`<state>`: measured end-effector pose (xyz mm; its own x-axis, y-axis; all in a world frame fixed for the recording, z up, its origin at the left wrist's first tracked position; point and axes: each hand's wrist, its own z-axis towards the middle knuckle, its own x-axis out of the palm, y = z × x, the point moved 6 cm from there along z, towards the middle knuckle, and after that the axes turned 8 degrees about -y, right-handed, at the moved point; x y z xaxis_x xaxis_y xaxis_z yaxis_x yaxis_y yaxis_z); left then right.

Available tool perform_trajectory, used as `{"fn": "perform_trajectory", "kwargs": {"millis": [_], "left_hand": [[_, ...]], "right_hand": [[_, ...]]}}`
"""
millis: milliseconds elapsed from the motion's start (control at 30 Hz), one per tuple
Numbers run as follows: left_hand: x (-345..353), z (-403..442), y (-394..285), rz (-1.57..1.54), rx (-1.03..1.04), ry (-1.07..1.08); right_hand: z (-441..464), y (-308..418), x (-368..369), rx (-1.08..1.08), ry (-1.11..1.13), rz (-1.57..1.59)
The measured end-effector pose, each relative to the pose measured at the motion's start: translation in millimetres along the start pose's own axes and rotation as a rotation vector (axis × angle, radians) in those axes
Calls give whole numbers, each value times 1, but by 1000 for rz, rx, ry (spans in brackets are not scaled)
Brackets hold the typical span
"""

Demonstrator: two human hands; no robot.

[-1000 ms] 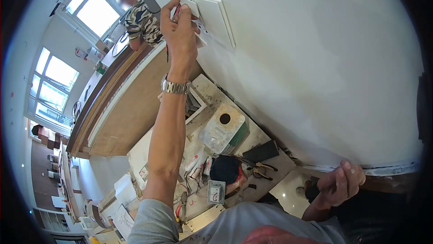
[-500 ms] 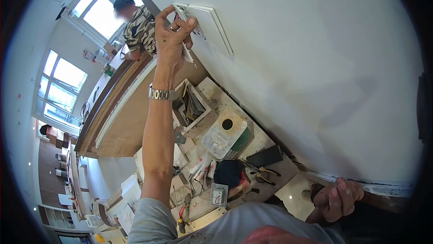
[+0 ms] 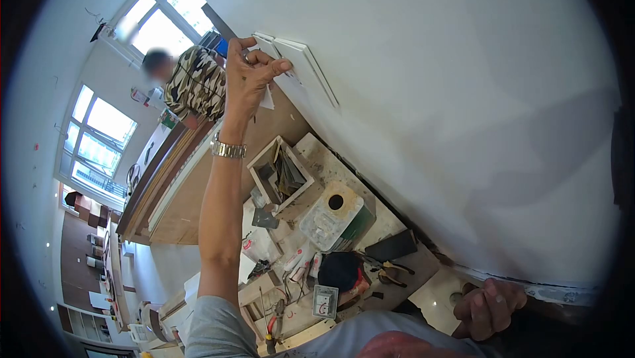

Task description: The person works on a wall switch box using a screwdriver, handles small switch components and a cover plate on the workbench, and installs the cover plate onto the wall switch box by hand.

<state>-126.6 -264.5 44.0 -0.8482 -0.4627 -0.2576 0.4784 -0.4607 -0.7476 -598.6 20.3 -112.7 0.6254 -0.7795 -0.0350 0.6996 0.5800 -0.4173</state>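
Note:
My left hand (image 3: 261,67), with a metal watch on its wrist, is raised to the wall, its thumb and fingers gripping the left white switch plate (image 3: 266,45). A second white plate (image 3: 307,70) is mounted right beside it. Below my palm, part of a small white piece (image 3: 267,98) shows, mostly hidden by the hand. At the lower right, near my body, my right hand (image 3: 488,308) is curled with its fingers together; anything inside it is hidden.
Below the wall, a cluttered worktop (image 3: 314,153) holds a wooden box (image 3: 281,173), a plastic container (image 3: 336,216), pliers (image 3: 390,273), red-handled pliers (image 3: 274,318) and a grey electrical box (image 3: 325,301). Behind a wooden partition (image 3: 198,189) is a person in camouflage (image 3: 197,83).
The view has shifted, so the plates and worktop sit lower. My left hand's grip has changed around the left plate, and the wires seen there earlier are now hidden. The person leans further down.

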Motion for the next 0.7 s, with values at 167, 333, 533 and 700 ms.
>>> {"fn": "perform_trajectory", "kwargs": {"millis": [167,333,533,700], "left_hand": [[-2,14,-21,292,23,106],[-4,23,-27,341,147,179],[-7,28,-14,224,176,184],[-11,31,9,167,199,224]], "right_hand": [[0,15,9,142,-110,-44],[45,14,36,428,193,-40],[178,11,221,532,60,255],[308,10,350,392,667,-63]]}}
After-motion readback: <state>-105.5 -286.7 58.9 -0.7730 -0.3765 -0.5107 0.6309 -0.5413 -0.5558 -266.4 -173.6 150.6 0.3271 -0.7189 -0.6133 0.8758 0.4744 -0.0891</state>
